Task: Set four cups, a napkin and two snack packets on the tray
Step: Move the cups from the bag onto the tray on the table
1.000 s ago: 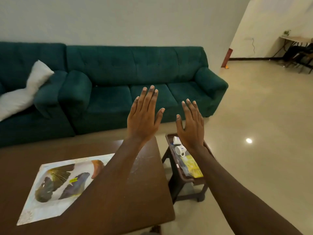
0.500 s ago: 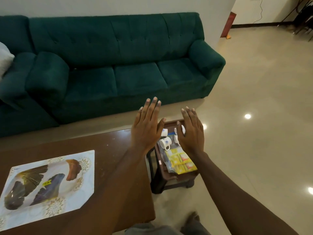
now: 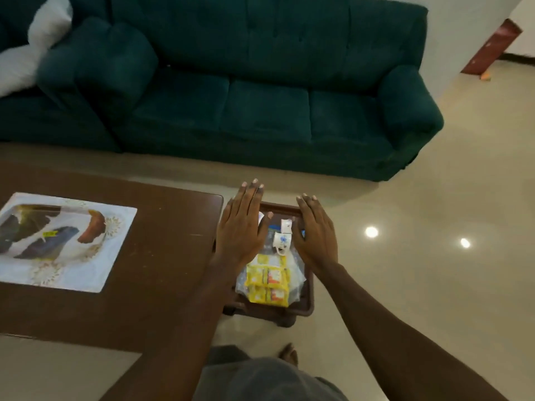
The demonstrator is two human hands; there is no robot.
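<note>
- Hands hover flat: left hand (image 3: 241,230) and right hand (image 3: 317,235), fingers (image 3: 250,198) straight, holding nothing.
- Cup (image 3: 282,241) and snack packets (image 3: 267,280) sit on the side stand (image 3: 309,296); the tray (image 3: 95,273) lies well apart on the counter (image 3: 168,270).
- First pickup seems not yet begun; next, grip a cup.

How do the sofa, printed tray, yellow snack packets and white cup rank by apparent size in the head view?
1. sofa
2. printed tray
3. yellow snack packets
4. white cup
The sofa is farthest from the camera and still looks largest.
</note>
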